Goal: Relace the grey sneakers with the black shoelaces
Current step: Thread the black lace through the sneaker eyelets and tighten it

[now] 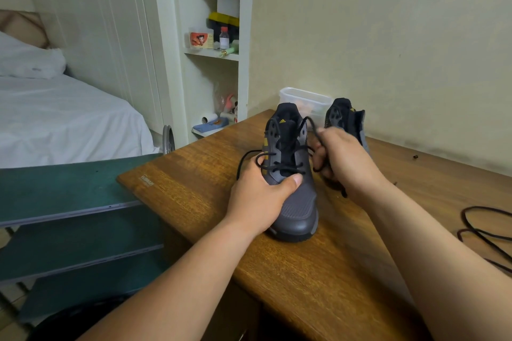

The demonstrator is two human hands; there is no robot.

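Brand mark and stamp

A small yellow Adidas logo (pixel 282 121) is seen on the black tongue of the grey sneaker (pixel 299 210). A pale printed stamp (pixel 146 180) on the wooden table (pixel 277 271) is shown upside down and cannot be read.

Bedroom in a private home. A bed with a white sheet (pixel 69 119) and a soft white pillow (pixel 30 61) occupies the left. A recessed white shelf niche (pixel 213 54) holds household oddments, among them a small red-capped bottle (pixel 224 37). A brown varnished wooden table (pixel 207 174) stands against a cream plastered wall (pixel 388 36), beside dark green board shelves (pixel 69 188).
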